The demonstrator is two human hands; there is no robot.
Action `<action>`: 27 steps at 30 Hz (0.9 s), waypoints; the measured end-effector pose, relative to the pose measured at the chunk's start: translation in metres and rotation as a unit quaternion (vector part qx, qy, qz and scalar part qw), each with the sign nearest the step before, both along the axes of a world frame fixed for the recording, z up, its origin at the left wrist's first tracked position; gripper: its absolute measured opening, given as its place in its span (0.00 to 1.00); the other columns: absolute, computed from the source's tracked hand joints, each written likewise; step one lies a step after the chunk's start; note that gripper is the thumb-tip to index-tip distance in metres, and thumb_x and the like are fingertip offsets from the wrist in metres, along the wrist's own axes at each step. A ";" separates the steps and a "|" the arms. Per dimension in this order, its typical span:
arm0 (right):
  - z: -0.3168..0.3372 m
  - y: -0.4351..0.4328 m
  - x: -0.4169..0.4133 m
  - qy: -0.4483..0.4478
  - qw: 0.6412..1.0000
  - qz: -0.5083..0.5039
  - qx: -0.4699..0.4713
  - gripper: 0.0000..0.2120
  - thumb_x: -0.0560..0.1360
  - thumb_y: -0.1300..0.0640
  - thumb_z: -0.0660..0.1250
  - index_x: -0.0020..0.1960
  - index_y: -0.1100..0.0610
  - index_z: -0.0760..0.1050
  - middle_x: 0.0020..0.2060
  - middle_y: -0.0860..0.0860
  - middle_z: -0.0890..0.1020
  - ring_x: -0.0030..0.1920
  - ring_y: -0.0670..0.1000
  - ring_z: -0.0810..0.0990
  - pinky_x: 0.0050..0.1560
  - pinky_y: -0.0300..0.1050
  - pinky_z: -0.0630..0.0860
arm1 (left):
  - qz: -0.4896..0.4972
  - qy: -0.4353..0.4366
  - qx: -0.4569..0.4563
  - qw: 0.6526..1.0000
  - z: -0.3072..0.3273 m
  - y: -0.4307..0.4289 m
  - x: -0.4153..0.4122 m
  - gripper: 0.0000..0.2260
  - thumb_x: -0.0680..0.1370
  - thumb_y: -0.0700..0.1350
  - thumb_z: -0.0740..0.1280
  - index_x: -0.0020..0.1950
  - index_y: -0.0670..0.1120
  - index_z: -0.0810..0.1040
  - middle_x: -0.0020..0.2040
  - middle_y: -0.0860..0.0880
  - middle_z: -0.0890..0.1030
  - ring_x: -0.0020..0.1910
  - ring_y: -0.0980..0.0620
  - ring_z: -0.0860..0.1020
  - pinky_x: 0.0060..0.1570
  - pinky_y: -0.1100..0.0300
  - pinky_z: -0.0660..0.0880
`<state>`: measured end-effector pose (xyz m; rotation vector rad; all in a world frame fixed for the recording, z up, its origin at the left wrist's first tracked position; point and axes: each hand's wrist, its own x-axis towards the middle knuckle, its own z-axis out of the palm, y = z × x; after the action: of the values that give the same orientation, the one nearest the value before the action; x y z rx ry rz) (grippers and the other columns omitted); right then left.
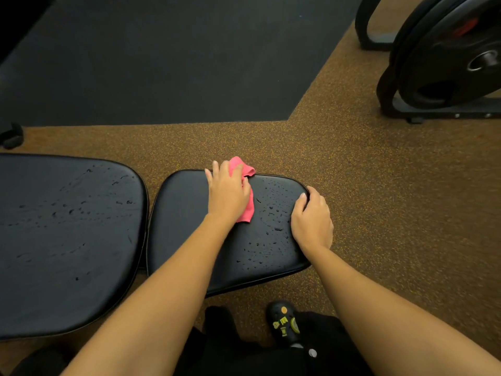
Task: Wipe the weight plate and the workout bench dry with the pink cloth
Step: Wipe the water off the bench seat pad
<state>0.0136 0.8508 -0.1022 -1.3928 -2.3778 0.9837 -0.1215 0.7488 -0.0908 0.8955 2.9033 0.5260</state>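
Note:
The black workout bench has two pads: a seat pad (184, 240) in the middle and a larger back pad (67, 240) on the left. Water drops lie on both, thickest on the seat pad's right half. My left hand (227, 194) presses the pink cloth (248, 210) flat on the seat pad near its far edge, fingers straight. My right hand (311, 218) grips the seat pad's right edge, fingers curled over it. Black weight plates (447, 58) stand on a rack at the top right.
Brown speckled floor surrounds the bench, with a dark mat (162, 63) beyond it. The plate rack's base (433, 109) sits at the right. My black shoe (284, 321) stands on the floor just in front of the seat pad.

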 end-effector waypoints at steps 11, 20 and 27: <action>0.000 0.000 -0.001 -0.006 1.000 -0.001 -0.001 0.20 0.81 0.51 0.50 0.71 0.55 0.64 0.68 0.53 0.71 0.67 0.54 0.68 0.63 0.50 0.65 | -0.186 0.014 0.025 0.982 -0.009 0.007 0.031 0.19 0.79 0.48 0.53 0.65 0.42 0.74 0.67 0.40 0.71 0.71 0.34 0.61 0.70 0.40 0.52; 0.000 0.001 0.000 0.000 1.000 -0.001 -0.004 0.20 0.81 0.51 0.49 0.71 0.56 0.64 0.67 0.53 0.72 0.66 0.54 0.69 0.62 0.51 0.66 | -0.122 0.021 0.020 0.992 -0.007 0.004 0.025 0.19 0.78 0.46 0.54 0.67 0.42 0.72 0.68 0.38 0.69 0.71 0.32 0.58 0.70 0.37 0.48; -0.002 0.000 0.000 0.026 1.000 -0.006 -0.006 0.22 0.82 0.48 0.47 0.69 0.56 0.67 0.65 0.54 0.74 0.65 0.55 0.71 0.62 0.51 0.66 | -0.252 0.030 0.010 0.967 -0.009 -0.001 0.041 0.21 0.77 0.48 0.53 0.64 0.43 0.75 0.65 0.38 0.73 0.68 0.31 0.64 0.67 0.39 0.53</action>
<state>0.0134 0.8507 -0.1044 -1.3674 -2.3278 1.0190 -0.0806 0.7475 -0.1000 1.6045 2.5612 0.4860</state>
